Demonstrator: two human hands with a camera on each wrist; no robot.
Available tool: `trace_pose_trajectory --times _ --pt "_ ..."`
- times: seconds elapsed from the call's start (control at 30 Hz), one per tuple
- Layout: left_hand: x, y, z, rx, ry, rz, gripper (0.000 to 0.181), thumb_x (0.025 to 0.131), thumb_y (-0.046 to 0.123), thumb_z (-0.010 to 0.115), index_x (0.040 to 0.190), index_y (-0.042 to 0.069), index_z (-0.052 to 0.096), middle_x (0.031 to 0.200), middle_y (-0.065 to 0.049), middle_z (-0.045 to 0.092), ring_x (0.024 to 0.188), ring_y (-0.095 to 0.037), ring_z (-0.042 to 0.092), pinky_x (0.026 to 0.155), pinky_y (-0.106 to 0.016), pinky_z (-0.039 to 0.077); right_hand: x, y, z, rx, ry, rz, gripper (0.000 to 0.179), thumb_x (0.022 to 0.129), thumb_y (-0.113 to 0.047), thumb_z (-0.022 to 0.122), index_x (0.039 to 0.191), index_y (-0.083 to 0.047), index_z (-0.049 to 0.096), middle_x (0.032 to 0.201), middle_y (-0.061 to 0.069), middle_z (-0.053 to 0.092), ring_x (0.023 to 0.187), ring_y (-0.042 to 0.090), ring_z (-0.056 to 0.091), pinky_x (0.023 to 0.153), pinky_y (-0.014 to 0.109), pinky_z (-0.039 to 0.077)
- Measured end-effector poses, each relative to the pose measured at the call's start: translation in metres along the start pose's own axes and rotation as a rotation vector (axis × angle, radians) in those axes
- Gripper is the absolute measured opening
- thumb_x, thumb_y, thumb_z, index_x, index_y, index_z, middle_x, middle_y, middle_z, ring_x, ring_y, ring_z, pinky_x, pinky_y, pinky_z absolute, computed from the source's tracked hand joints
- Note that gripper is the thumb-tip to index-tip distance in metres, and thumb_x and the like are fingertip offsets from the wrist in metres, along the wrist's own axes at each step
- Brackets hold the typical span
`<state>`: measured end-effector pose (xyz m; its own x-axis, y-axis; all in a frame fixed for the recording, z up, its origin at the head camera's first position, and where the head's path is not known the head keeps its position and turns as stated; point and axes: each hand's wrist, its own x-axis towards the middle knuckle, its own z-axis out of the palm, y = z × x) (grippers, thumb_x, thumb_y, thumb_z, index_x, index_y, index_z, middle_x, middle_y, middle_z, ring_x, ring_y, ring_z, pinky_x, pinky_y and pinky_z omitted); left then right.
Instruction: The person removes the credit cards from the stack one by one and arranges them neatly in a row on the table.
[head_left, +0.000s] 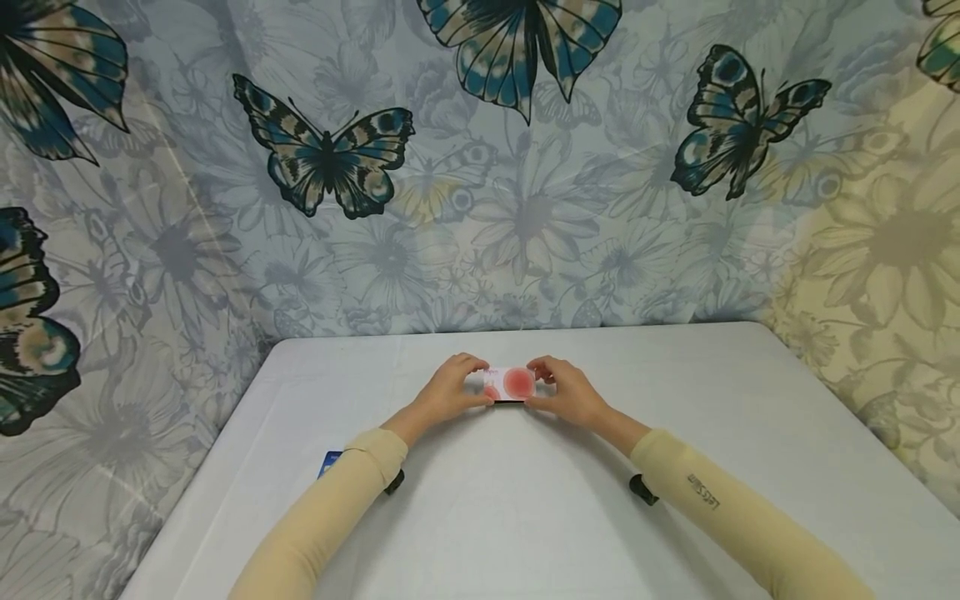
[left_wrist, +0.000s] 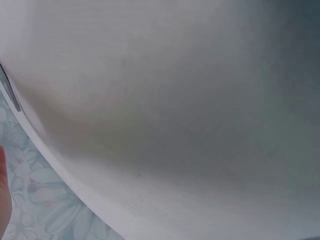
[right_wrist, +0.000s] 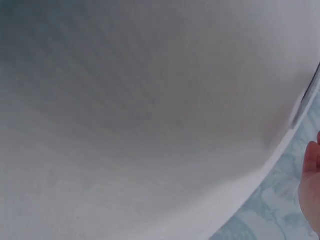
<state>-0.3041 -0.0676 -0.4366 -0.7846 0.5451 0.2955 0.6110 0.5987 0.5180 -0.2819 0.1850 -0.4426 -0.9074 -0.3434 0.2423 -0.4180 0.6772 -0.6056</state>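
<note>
A small flat rectangular pack [head_left: 500, 384], white and pink with red circles on its face and a dark lower edge, is at the table's middle toward the back. My left hand [head_left: 450, 389] grips its left end, thumb at the near corner and fingers at the far one. At the other end, my right hand [head_left: 570, 393] holds it the same way. The left wrist view catches only a thin striped edge [left_wrist: 11, 90] at its left border. In the right wrist view, part of the right hand [right_wrist: 311, 185] shows below a similar thin edge.
A blue card-like thing [head_left: 328, 462] lies on the white table [head_left: 510, 517], partly hidden behind the left sleeve [head_left: 337, 508]. Behind the table's far edge hangs a cloth [head_left: 517, 250] printed with butterflies and flowers.
</note>
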Motion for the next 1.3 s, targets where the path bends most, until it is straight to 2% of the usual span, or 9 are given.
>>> trace_pose_trajectory --times 0.3,0.5,0.77,0.97,1.3 --pt "-0.008 0.003 -0.002 0.002 0.045 0.053 0.055 0.076 0.023 0.085 0.121 0.002 0.062 0.118 -0.008 0.061 0.112 -0.023 0.055 0.098 -0.037 0.045 -0.007 -0.006 -0.002 0.020 0.013 -0.070 0.056 0.077 -0.013 0.084 0.124 -0.002 0.056 0.106 0.008 0.062 0.101 0.027 0.059 0.089 0.041 0.051" --pt "-0.017 0.006 -0.003 -0.010 0.037 0.044 0.055 0.076 0.024 0.085 0.122 0.004 0.062 0.119 -0.007 0.061 0.113 -0.023 0.055 0.098 -0.036 0.045 -0.014 -0.010 -0.002 0.033 0.003 -0.077 0.056 0.077 -0.014 0.084 0.124 -0.003 0.056 0.108 0.007 0.062 0.102 0.028 0.059 0.090 0.041 0.051" --pt "-0.036 0.012 -0.006 -0.025 0.017 0.053 0.057 0.075 0.025 0.086 0.121 0.003 0.063 0.117 -0.005 0.061 0.112 -0.022 0.056 0.097 -0.035 0.046 -0.030 -0.019 0.002 0.054 0.016 -0.140 0.054 0.075 -0.014 0.086 0.121 -0.003 0.058 0.107 0.005 0.064 0.098 0.026 0.061 0.087 0.039 0.052" --pt "-0.050 0.020 -0.012 -0.039 0.019 0.062 0.056 0.074 0.024 0.087 0.120 0.003 0.063 0.115 -0.005 0.061 0.109 -0.022 0.057 0.095 -0.036 0.048 -0.042 -0.032 0.006 0.079 0.005 -0.107 0.055 0.074 -0.014 0.086 0.121 -0.005 0.058 0.106 0.001 0.063 0.098 0.021 0.059 0.087 0.038 0.052" --pt "-0.079 0.028 -0.013 -0.066 -0.004 0.007 0.053 0.075 0.027 0.086 0.119 0.009 0.064 0.115 -0.001 0.061 0.108 -0.019 0.058 0.092 -0.036 0.050 -0.061 -0.049 0.014 0.085 -0.015 -0.116 0.053 0.074 -0.015 0.086 0.118 -0.007 0.060 0.102 -0.003 0.063 0.096 0.020 0.061 0.085 0.033 0.053"
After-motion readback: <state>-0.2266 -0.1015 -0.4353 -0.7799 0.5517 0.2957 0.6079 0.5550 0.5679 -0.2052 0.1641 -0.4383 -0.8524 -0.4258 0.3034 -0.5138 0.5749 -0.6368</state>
